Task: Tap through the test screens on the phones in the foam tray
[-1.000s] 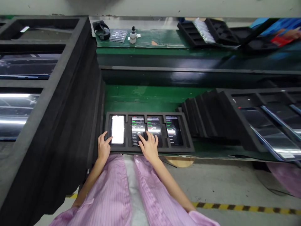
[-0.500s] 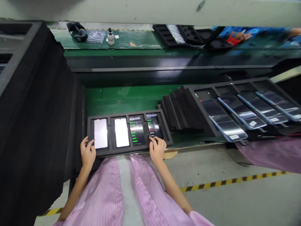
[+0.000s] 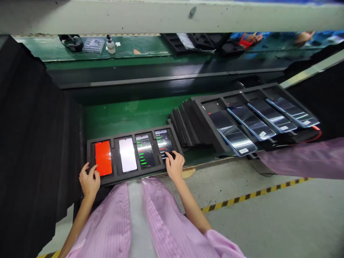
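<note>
A black foam tray (image 3: pixel 134 174) lies on the green bench in front of me with several phones in its slots. The leftmost phone (image 3: pixel 103 157) glows red, the one beside it (image 3: pixel 127 154) white, and two more (image 3: pixel 144 151) show text lists. My left hand (image 3: pixel 89 180) rests at the tray's near left corner, fingers spread, a fingertip touching the red phone's lower edge. My right hand (image 3: pixel 174 165) rests on the tray's right end, its index finger on the rightmost phone (image 3: pixel 162 142).
A tall stack of black foam trays (image 3: pixel 32 150) walls off the left. To the right, leaning foam trays (image 3: pixel 204 123) hold several dark phones (image 3: pixel 232 132). A conveyor (image 3: pixel 161 71) runs behind. A pink sleeve (image 3: pixel 303 157) of another person is at right.
The view swung right. The leftmost phone's screen turned from white to red. My right hand went from the middle phones to the rightmost phone; my left hand slid slightly back.
</note>
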Demonstrator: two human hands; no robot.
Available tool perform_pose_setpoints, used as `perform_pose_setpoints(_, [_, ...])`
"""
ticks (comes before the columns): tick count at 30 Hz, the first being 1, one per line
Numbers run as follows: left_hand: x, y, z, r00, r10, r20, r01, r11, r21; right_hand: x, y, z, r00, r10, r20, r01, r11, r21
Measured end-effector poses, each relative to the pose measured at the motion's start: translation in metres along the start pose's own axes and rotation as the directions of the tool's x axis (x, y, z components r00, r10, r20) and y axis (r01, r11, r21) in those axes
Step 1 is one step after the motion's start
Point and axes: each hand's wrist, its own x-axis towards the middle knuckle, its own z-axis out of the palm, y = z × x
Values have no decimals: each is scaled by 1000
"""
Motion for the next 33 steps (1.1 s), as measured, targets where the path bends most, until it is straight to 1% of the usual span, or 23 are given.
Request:
perform_pose_setpoints(4, [0,0,1,1000,-9,-1,9,1000,5,-1,0,0,1000,-21,13,21,1000,-11])
perform_pose_setpoints(7, [0,-1,1,1000,-27,5,27,1000,4,-2,2,0,1000,-22,-20,22,1000,2])
perform_pose_setpoints(11, [-2,3,0,998,-7,64,5,1000,25,2,4,-3,999,21,-50,-20,1000,21])
perform_pose_setpoints(15, [0,22,-3,995,3,97,-10,997,77,9,-3,-5,997,79,-23,-78,997,28])
perform_pose_setpoints(17, [3,35,-4,994,-14,106,3,995,103,12,-10,-5,995,102,-5,-101,994,32])
perform_pose_setpoints(21, [13,59,-3,984,-71,165,44,986,161,19,-25,-2,993,118,12,-118,991,65])
perform_pose_setpoints(27, [22,84,11,966,-158,207,97,956,277,29,-31,6,991,131,38,-134,987,91])
perform_pose_setpoints(29, [24,90,17,956,-184,227,110,947,303,31,-32,8,989,144,29,-146,986,81])
perform_pose_setpoints(33, [29,96,25,939,-208,275,122,946,300,32,-32,10,988,152,14,-152,985,75])
